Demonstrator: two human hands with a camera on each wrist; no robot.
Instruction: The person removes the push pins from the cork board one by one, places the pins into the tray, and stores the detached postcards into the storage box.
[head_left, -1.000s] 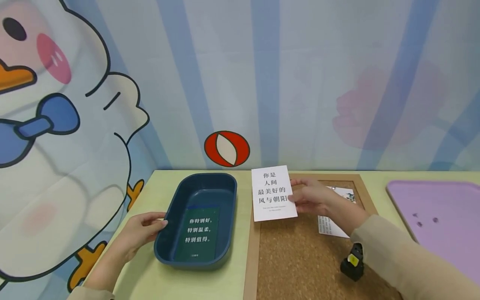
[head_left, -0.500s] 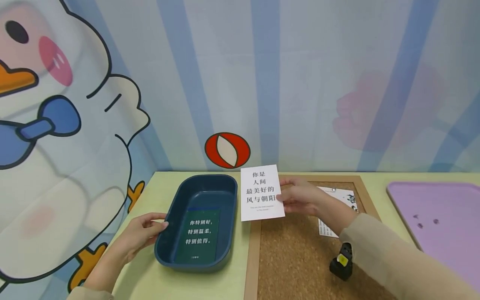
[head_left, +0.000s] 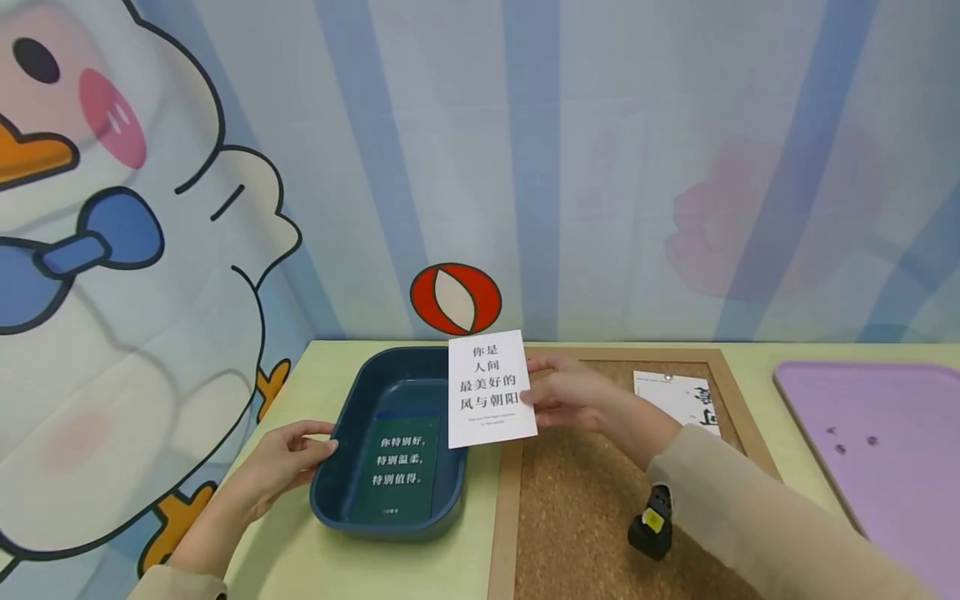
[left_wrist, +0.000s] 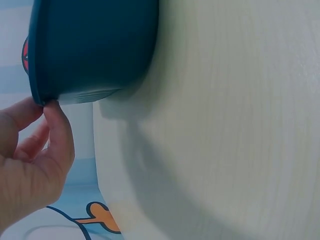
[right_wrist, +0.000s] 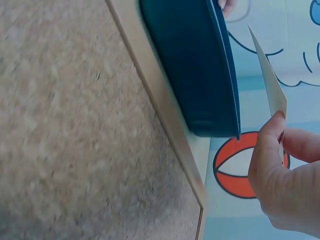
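Card [head_left: 491,388] pinched in right hand's [head_left: 581,398] fingers, extending left over bin's [head_left: 405,364] right rim; long axes roughly aligned. Left hand [head_left: 281,460] pinches bin's left rim.

The desk [head_left: 285,552] is pale yellow with a faint streaky grain; its back edge runs along the printed backdrop [head_left: 600,167]. A dark blue oblong basin [head_left: 405,531] sits near the back left corner, its long sides reaching away from the back edge. Right of it, a wood-framed corkboard [head_left: 577,500] lies flat, its far side near the back edge. Farther right along that edge lies a purple tray [head_left: 900,450], partly out of view.
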